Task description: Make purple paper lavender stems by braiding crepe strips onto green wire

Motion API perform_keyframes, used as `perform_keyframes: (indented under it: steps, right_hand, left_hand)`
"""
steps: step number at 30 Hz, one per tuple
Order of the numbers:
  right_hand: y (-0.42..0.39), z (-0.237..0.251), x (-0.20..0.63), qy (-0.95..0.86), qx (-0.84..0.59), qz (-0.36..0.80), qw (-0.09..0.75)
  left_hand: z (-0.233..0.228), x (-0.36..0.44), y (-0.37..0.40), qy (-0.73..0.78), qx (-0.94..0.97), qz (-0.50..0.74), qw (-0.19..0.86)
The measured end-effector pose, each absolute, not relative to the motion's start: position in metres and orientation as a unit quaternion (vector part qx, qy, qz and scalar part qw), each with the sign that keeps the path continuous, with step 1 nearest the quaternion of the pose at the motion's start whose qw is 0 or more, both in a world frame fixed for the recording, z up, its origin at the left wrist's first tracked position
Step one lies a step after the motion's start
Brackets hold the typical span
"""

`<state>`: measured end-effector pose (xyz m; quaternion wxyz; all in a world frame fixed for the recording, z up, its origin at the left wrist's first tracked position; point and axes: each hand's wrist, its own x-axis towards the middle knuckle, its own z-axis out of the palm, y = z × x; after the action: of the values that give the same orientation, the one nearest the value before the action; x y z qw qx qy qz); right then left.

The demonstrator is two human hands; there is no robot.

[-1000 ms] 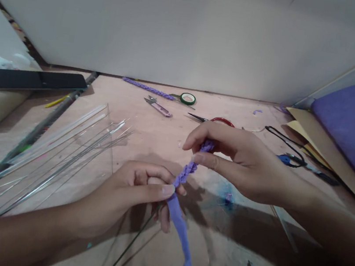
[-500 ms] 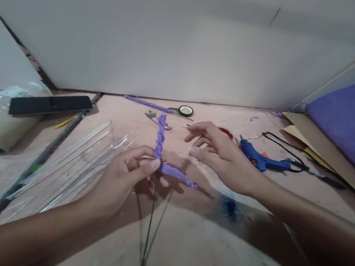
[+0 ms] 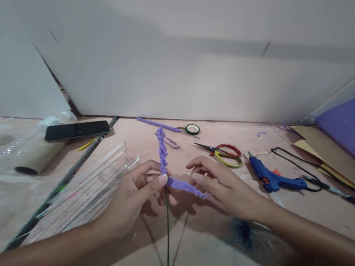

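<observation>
My left hand (image 3: 142,192) pinches a purple paper flower stem (image 3: 163,151) between thumb and fingers. Its ruffled top points up and tilts slightly left, and a thin green wire (image 3: 168,229) runs down from below my thumb to near the table. From the pinch, a loose purple paper strip (image 3: 184,186) sticks out to the right, its far end crinkled. My right hand (image 3: 215,181) hovers just above and beside that strip, fingers curved and apart, holding nothing. Whether its fingertips touch the strip I cannot tell.
Behind lie a second purple stem (image 3: 158,124), green tape (image 3: 192,129), small snips (image 3: 172,141) and red-yellow scissors (image 3: 224,153). A blue glue gun (image 3: 271,176) and its cord are right. Clear sticks (image 3: 88,191), a phone (image 3: 77,130) and a cardboard tube (image 3: 38,159) are left.
My right hand has come down towards the purple strip, uncovering the scissors. The stem now leans left, its wire end swung right. The whole view has shifted a little.
</observation>
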<state>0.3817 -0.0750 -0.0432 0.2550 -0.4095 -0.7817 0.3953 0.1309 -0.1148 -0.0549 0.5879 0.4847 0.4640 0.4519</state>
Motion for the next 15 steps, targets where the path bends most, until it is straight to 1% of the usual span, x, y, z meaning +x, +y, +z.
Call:
perform_keyframes:
  steps: [9,11,15]
  right_hand:
    - [-0.079,-0.035,0.381,-0.771,-0.401,0.428,0.249]
    - [-0.083,-0.032,0.379,-0.757,-0.384,0.463,0.255]
    - [-0.098,-0.031,0.369,-0.686,-0.302,0.601,0.277]
  left_hand:
    - [-0.05,0.132,-0.117,0.448,0.487,0.438,0.609]
    - [-0.049,0.133,-0.119,0.436,0.491,0.433,0.618]
    - [-0.046,0.138,-0.124,0.408,0.514,0.455,0.602]
